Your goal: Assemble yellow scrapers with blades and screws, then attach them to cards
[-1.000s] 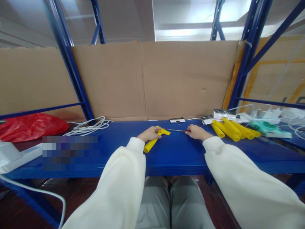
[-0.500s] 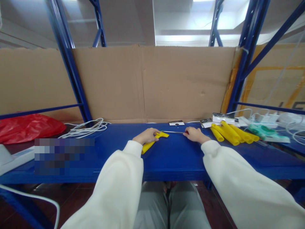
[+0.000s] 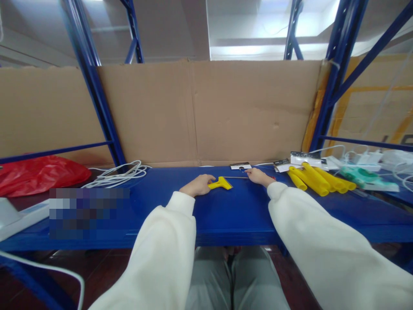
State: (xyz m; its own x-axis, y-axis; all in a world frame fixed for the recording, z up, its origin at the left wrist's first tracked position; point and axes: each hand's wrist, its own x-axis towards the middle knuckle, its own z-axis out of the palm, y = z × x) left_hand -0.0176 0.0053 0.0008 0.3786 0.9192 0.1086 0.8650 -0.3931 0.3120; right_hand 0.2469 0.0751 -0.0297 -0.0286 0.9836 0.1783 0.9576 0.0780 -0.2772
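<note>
My left hand (image 3: 199, 185) is closed around the handle of a yellow scraper (image 3: 222, 183), whose wide head points right, just above the blue tabletop. A long tool with a thin metal shaft (image 3: 236, 177) and a red end (image 3: 273, 177), seemingly a screwdriver, lies across the table beyond the scraper. My right hand (image 3: 257, 176) is over the middle of this tool, fingers pressed together and pointing left. Its fingertips are close to a small black-and-white packaging card (image 3: 240, 165); whether they grip anything is hidden.
Several yellow tubes (image 3: 316, 180) lie to the right, with packaging cards (image 3: 305, 160) behind them. Farther right are a green-and-white packet (image 3: 368, 177) and white cables. Coiled white cable (image 3: 129, 174) and a red plastic bag (image 3: 43, 173) lie left. Cardboard (image 3: 206, 112) closes off the back.
The scraper has been turned in my left hand, its handle no longer angled down toward me. My right hand has shifted slightly left and away, and the tool's red end now shows behind it.
</note>
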